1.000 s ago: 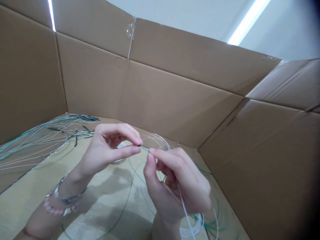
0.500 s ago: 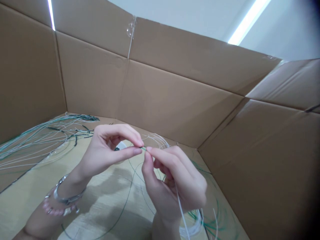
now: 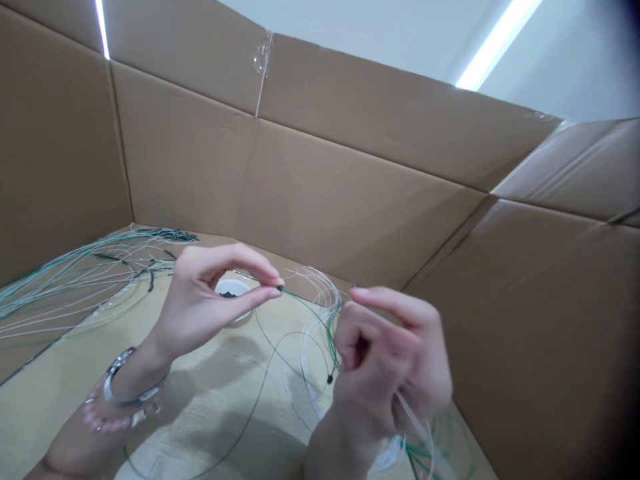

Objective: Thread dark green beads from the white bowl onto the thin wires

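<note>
My left hand [image 3: 210, 303] pinches the end of a thin green thread [image 3: 313, 313] with a tiny dark bead at thumb and forefinger. The thread arcs down to the right, with another small dark bead [image 3: 329, 379] hanging on it. My right hand [image 3: 395, 363] is curled, blurred by motion, with white strands [image 3: 415, 420] trailing from under its fingers. A small white dish [image 3: 233, 289] with dark beads sits on the table just behind my left hand. Bracelets [image 3: 123, 393] circle my left wrist.
Tall cardboard walls [image 3: 350, 200] enclose the light wooden table [image 3: 60, 393] on all sides. A spread of green and white threads [image 3: 75, 280] lies at the far left. More loops of thread [image 3: 430, 447] lie at the lower right by the cardboard.
My right hand has let go of the pinch point and pulled away to the right and down. The green thread now stretches between the hands. The left hand rose slightly, uncovering the dish.
</note>
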`<state>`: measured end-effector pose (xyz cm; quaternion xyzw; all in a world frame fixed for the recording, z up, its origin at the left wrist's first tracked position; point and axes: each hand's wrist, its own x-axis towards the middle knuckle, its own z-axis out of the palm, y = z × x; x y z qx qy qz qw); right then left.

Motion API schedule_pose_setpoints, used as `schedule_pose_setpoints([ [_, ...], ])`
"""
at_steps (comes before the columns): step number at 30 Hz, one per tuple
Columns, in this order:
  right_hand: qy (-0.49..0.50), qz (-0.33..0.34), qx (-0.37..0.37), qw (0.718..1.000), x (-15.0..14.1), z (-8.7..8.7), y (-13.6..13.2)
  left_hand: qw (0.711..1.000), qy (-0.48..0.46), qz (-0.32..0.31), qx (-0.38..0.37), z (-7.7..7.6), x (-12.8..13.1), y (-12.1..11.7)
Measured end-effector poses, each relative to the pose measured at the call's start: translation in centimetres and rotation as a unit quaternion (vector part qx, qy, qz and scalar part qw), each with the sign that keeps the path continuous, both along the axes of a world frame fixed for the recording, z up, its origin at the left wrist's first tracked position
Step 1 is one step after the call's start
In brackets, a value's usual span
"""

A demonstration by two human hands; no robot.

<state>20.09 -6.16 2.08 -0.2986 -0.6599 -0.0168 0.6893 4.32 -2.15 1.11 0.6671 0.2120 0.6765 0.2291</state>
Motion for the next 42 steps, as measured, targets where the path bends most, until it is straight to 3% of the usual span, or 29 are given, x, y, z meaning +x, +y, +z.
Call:
schedule_pose_setpoints([
  [3,-0.085,0.037,-0.080,0.992,0.4,0.2,0.3,1.000,0.026,0.008,0.004,-0.1,0.0,0.0],
  [7,-0.101,0.091,-0.093,0.986,0.9,0.4,0.9,0.998,0.037,0.054,0.011,-0.2,-0.1,-0.1],
  [13,-0.168,-0.043,-0.030,0.984,0.5,0.6,1.2,0.995,0.052,0.078,0.033,-0.2,-0.4,-0.7],
  [20,-0.194,-0.094,0.039,0.976,0.2,0.6,1.0,0.994,0.043,0.086,0.043,-0.4,-0.4,-0.9],
  [42,-0.213,-0.087,0.037,0.973,0.3,0.5,1.0,0.989,0.064,0.117,0.063,0.3,-0.6,-1.3],
])
